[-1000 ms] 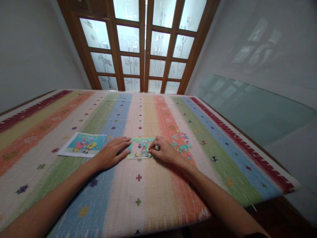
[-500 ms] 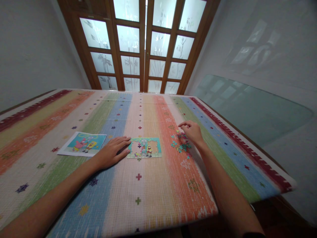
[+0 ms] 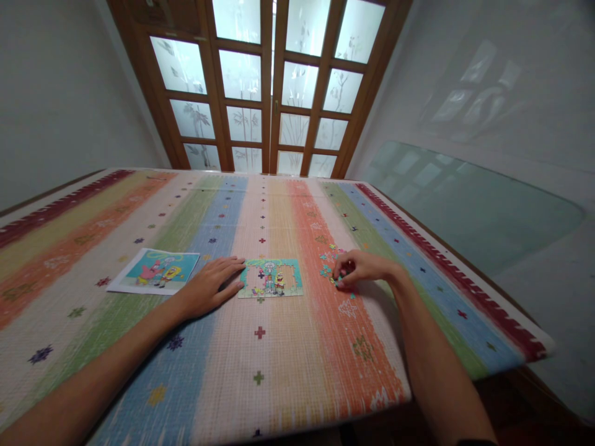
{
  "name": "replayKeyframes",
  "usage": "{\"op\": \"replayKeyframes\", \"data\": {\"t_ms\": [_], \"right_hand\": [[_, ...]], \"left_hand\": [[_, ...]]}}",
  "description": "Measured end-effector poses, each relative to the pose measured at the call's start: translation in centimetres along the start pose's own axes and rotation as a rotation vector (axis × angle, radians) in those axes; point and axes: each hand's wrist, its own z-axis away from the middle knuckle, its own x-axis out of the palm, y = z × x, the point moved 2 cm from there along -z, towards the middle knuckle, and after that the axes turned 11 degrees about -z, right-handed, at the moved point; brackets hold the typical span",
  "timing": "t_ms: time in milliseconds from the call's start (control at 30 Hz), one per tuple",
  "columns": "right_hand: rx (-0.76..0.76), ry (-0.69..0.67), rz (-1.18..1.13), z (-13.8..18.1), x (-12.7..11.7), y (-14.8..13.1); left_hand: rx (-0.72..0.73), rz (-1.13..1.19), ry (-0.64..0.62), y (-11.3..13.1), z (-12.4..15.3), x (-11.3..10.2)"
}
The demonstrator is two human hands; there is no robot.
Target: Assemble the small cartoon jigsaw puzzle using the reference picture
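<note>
A partly assembled jigsaw puzzle (image 3: 271, 293) lies flat in front of me, its teal border and middle figures in place around bare gaps. My left hand (image 3: 214, 281) rests flat, fingers stretched out, with the fingertips at the puzzle's left edge. To the right is a small heap of loose puzzle pieces (image 3: 326, 271), mostly teal with some pink and yellow. Over this heap my right hand (image 3: 360, 267) is bent down, thumb and fingers pinched at a small teal puzzle piece (image 3: 337, 284). The hand covers part of the heap.
A printed reference picture (image 3: 160, 272) with cartoon figures lies left of my left hand. The striped cloth (image 3: 232, 371) covers the table, whose front edge is close to me. Wooden glass-paned doors (image 3: 269, 93) stand behind, and a glass panel (image 3: 465, 192) leans at the right wall.
My right hand has come down and toward me, from the far side of the heap onto its near part, and its fingers have curled in. My left hand and the puzzle have stayed put.
</note>
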Motion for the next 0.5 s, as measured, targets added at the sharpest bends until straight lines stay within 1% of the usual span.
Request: {"op": "replayKeyframes", "data": {"t_ms": [133,400,500], "right_hand": [[0.014,-0.013,0.009,-0.32,0.51,0.00],[-0.044,-0.035,0.039,-0.65,0.62,0.09],[-0.018,-0.044,0.036,-0.73,0.68,0.16]], "left_hand": [[-0.007,-0.004,0.009,0.09,0.04,-0.21],[0.004,-0.022,0.015,-0.02,0.09,-0.04],[0.009,-0.022,0.011,0.02,0.07,-0.03]]}}
